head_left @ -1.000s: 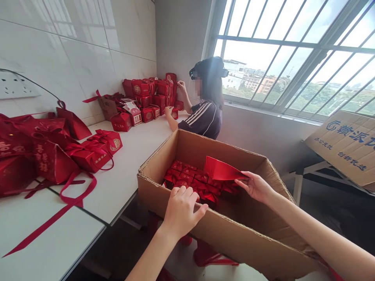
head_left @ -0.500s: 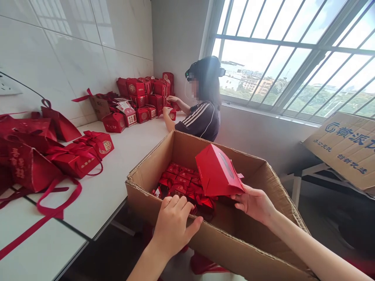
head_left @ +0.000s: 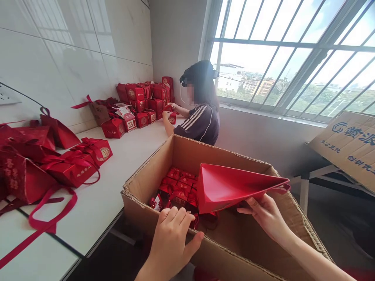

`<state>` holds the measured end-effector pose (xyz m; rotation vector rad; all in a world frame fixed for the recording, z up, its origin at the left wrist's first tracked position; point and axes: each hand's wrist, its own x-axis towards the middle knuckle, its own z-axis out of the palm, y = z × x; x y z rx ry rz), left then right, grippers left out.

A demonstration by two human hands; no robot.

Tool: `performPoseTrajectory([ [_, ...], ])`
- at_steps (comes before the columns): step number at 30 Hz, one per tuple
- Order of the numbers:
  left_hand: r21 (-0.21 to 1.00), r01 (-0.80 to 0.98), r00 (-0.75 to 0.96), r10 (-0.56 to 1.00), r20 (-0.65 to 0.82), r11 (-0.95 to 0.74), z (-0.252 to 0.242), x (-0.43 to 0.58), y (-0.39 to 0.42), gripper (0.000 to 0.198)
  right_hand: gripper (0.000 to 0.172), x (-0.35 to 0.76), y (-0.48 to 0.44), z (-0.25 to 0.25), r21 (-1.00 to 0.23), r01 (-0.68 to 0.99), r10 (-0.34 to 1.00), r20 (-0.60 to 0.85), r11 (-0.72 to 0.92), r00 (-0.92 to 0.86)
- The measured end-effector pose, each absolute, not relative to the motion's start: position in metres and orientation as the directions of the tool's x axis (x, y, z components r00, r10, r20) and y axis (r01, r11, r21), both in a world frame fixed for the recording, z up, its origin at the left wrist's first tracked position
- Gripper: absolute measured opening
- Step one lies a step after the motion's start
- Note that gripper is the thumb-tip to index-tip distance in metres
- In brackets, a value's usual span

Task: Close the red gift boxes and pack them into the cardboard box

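Note:
A large open cardboard box point(head_left: 137, 198) stands in front of me, with several small red boxes point(head_left: 182, 185) packed in its far left part. My right hand point(head_left: 265, 212) holds a red triangular paper box point(head_left: 225, 185) by its underside, above the cardboard box; its narrow end points right. Over the near rim of the cardboard box rests my left hand point(head_left: 175, 234), fingers bent over the edge and thumb apart, with nothing seen in it.
Red gift boxes with ribbons point(head_left: 73, 168) lie on the white table point(head_left: 123, 156) at left. Beyond, a person point(head_left: 202, 121) handles a small red box near a stack point(head_left: 146, 97). A printed cardboard sheet point(head_left: 345, 144) leans at right.
The red triangular box has turned in my right hand and moved right and down, so its open folded side shows. My left hand stays on the rim. The view has shifted slightly.

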<state>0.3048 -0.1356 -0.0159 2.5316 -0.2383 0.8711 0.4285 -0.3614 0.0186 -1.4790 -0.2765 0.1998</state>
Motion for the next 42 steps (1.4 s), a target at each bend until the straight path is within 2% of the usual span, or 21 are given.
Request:
performPoseTrajectory([
  [5,0.325,-0.288,0.759,-0.009,0.65,-0.901,-0.013,0.305,-0.137,0.022,0.028,0.424,-0.368,0.026,-0.956,0.29,0.293,0.264,-0.048,0.919],
  [8,0.34,-0.302,0.771,-0.019,0.637,-0.89,-0.011,0.305,-0.136,0.019,0.026,0.419,-0.368,0.032,-0.956,0.288,0.294,0.261,-0.053,0.92],
  [11,0.366,-0.332,0.781,-0.035,0.623,-0.869,-0.011,0.303,-0.134,0.019,0.023,0.416,-0.364,0.035,-0.991,0.108,0.295,0.126,0.076,0.947],
  [13,0.385,-0.359,0.788,-0.055,0.613,-0.85,-0.011,0.302,-0.133,0.02,0.024,0.415,-0.361,0.036,-0.975,-0.119,0.325,-0.053,0.187,0.944],
  [16,0.407,-0.378,0.798,-0.069,0.599,-0.831,-0.01,0.302,-0.132,0.017,0.025,0.415,-0.356,0.038,-0.834,-0.487,0.423,-0.356,0.259,0.834],
  [18,0.408,-0.372,0.798,-0.062,0.6,-0.834,-0.009,0.302,-0.132,0.013,0.019,0.415,-0.353,0.039,-0.735,-0.621,0.455,-0.47,0.273,0.757],
  [21,0.406,-0.368,0.793,-0.054,0.607,-0.836,-0.008,0.302,-0.132,0.011,0.011,0.413,-0.35,0.041,-0.653,-0.702,0.434,-0.566,0.284,0.702],
  [24,0.411,-0.37,0.794,-0.053,0.606,-0.833,-0.008,0.302,-0.133,0.011,0.016,0.41,-0.345,0.044,-0.612,-0.739,0.389,-0.631,0.282,0.671],
  [29,0.398,-0.36,0.795,-0.054,0.605,-0.844,-0.008,0.302,-0.133,0.014,0.015,0.41,-0.342,0.044,-0.602,-0.752,0.381,-0.65,0.27,0.657],
  [33,0.395,-0.364,0.797,-0.064,0.6,-0.843,-0.011,0.299,-0.132,0.014,0.018,0.411,-0.346,0.037,-0.744,-0.646,0.357,-0.564,0.172,0.745],
  [35,0.402,-0.393,0.792,-0.082,0.606,-0.827,-0.013,0.297,-0.13,0.011,0.023,0.411,-0.348,0.033,-0.858,-0.512,0.351,-0.47,0.034,0.81],
  [37,0.408,-0.422,0.781,-0.096,0.617,-0.809,-0.015,0.295,-0.128,0.009,0.025,0.412,-0.35,0.028,-0.929,-0.318,0.361,-0.367,-0.189,0.857],
  [39,0.411,-0.435,0.775,-0.101,0.624,-0.801,-0.016,0.295,-0.126,0.009,0.02,0.414,-0.352,0.021,-0.879,-0.083,0.383,-0.287,-0.469,0.878],
  [40,0.411,-0.437,0.775,-0.104,0.623,-0.8,-0.015,0.295,-0.126,0.008,0.018,0.416,-0.353,0.017,-0.794,0.037,0.398,-0.263,-0.607,0.879],
  [42,0.413,-0.433,0.779,-0.103,0.618,-0.801,-0.015,0.296,-0.126,0.007,0.017,0.419,-0.354,0.008,-0.536,0.239,0.427,-0.259,-0.81,0.867],
])
